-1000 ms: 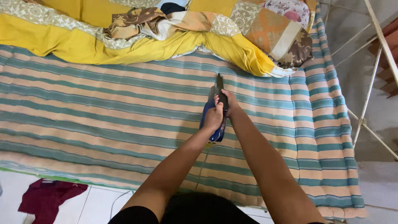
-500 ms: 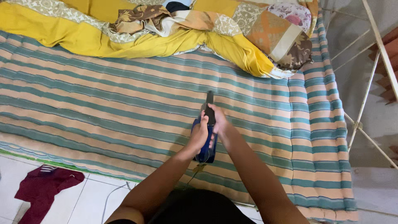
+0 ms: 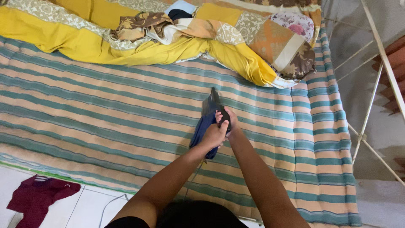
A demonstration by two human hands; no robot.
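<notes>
A blue and black hand-held vacuum cleaner (image 3: 205, 117) lies nozzle-forward on the striped mattress (image 3: 105, 114), near its middle right. My left hand (image 3: 214, 135) grips the blue body from above. My right hand (image 3: 228, 119) wraps the black handle just beside it. The dark nozzle tip presses on the mattress a short way before the yellow patterned blanket (image 3: 139, 38). A thin cord (image 3: 192, 177) runs from the vacuum's rear back under my left arm.
The bunched blanket and a flowered pillow (image 3: 295, 21) fill the far end of the mattress. A white metal rack (image 3: 375, 88) stands at the right over grey floor. A maroon garment (image 3: 36, 198) lies on the white tiles at lower left.
The vacuum and both hands pulled back toward me, then pushed forward again and slightly right. The camera view shifted a little.
</notes>
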